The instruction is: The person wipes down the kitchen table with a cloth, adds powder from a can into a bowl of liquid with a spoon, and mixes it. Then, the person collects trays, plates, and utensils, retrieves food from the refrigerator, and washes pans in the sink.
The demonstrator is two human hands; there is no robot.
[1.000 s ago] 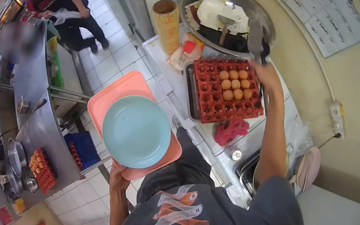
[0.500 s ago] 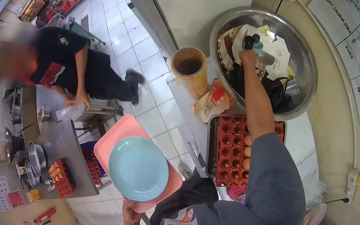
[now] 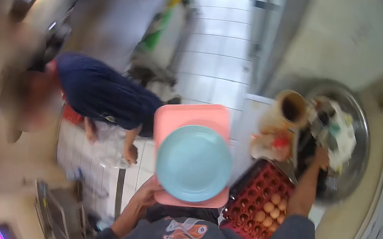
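Pink tray [image 3: 191, 113]: right in front of you, your left hand [image 3: 147, 193] gripping its near left corner.
Blue plate [image 3: 195, 163]: sitting on that tray, covering most of it.
Right hand [image 3: 322, 160]: down in the metal bowl [image 3: 364, 133], honestly too blurry to tell if it's closed on anything.
Red egg tray [image 3: 249, 202]: by your right forearm, brown eggs [image 3: 268, 216] bunched on one side.
Other person [image 3: 99, 88]: off to your left, dark shirt.

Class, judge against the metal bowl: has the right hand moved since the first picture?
Yes, the right hand has moved from near the egg tray's corner to over the metal bowl.
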